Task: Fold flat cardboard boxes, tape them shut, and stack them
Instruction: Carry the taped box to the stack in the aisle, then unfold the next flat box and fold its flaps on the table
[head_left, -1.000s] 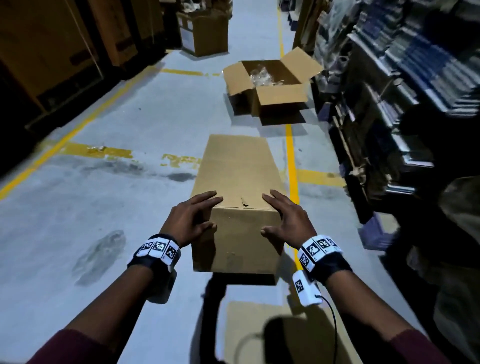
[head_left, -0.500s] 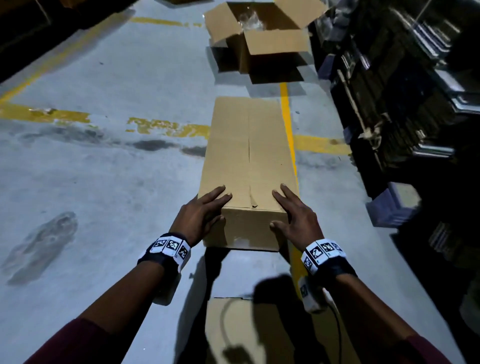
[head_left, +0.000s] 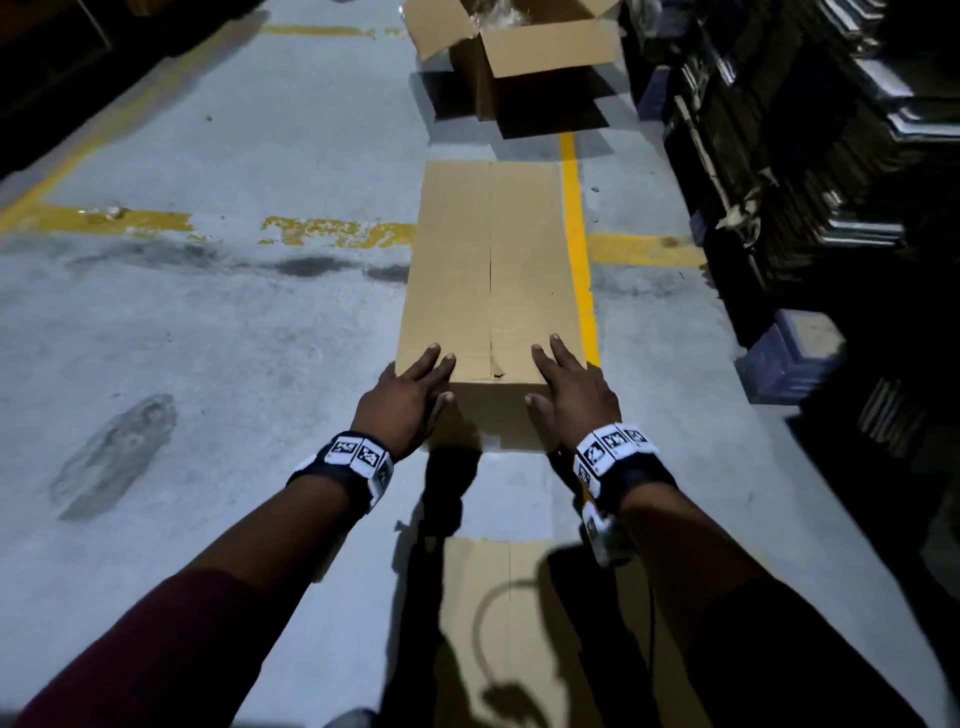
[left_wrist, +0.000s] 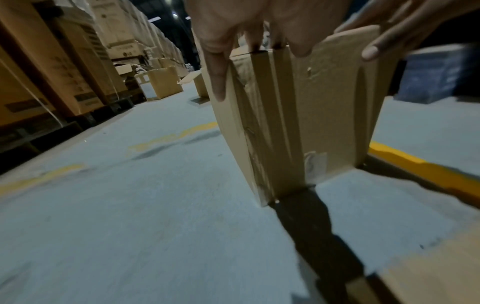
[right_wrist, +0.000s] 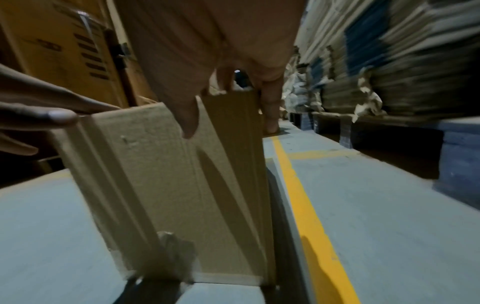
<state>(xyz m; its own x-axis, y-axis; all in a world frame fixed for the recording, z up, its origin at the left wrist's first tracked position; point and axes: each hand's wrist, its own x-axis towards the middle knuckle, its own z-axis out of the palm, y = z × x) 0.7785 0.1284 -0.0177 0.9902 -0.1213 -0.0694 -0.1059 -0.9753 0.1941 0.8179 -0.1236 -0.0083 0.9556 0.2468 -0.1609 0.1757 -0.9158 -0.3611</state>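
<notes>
A long closed cardboard box (head_left: 488, 260) lies on the grey floor, pointing away from me, with a seam down the middle of its top. My left hand (head_left: 405, 400) rests on its near left corner and my right hand (head_left: 569, 395) on its near right corner. On both, straight fingers lie flat on the top and the thumb presses the near end face. The left wrist view shows the left hand (left_wrist: 259, 41) over the box end (left_wrist: 311, 123), where a patch of clear tape shows. The right wrist view shows the right hand (right_wrist: 228, 92) on the same end (right_wrist: 168, 185).
A flat sheet of cardboard (head_left: 498, 623) lies on the floor just before me. An open box (head_left: 545, 57) stands beyond the long one. Stacked flat cartons (head_left: 805, 156) line the right side, tall cartons (left_wrist: 64, 72) the left. A yellow floor line (head_left: 576, 249) runs beside the box.
Both hands have kept their places on the near corners. The box's near end has come down toward the floor, and my view has tipped down over it.
</notes>
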